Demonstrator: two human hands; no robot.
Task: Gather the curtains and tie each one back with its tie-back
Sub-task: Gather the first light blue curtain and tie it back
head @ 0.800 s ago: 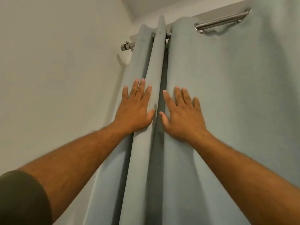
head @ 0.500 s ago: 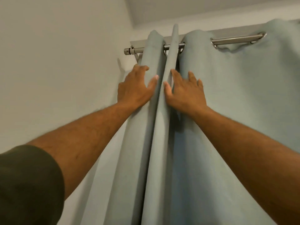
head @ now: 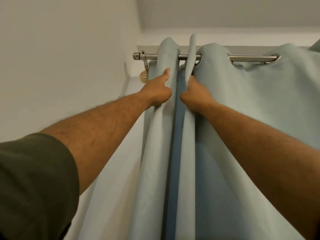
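A pale blue-grey curtain (head: 251,104) hangs by metal eyelets from a silver rod (head: 251,58) near the ceiling. Its left part is bunched into vertical folds. My left hand (head: 158,90) reaches up high and grips the leftmost fold just below the rod, thumb on the front and fingers hidden behind the cloth. My right hand (head: 194,94) grips the neighbouring fold to the right, fingers tucked into the fabric. A dark gap runs between the two folds. No tie-back is in view.
The rod ends at a bracket (head: 146,66) fixed to the white wall (head: 69,58) on the left. The ceiling corner (head: 225,13) is just above. To the right the curtain stays spread along the rod.
Both hands have slid up the curtain towards the rod and gone from lying flat on the fabric to gripping folds. The view has tilted upward.
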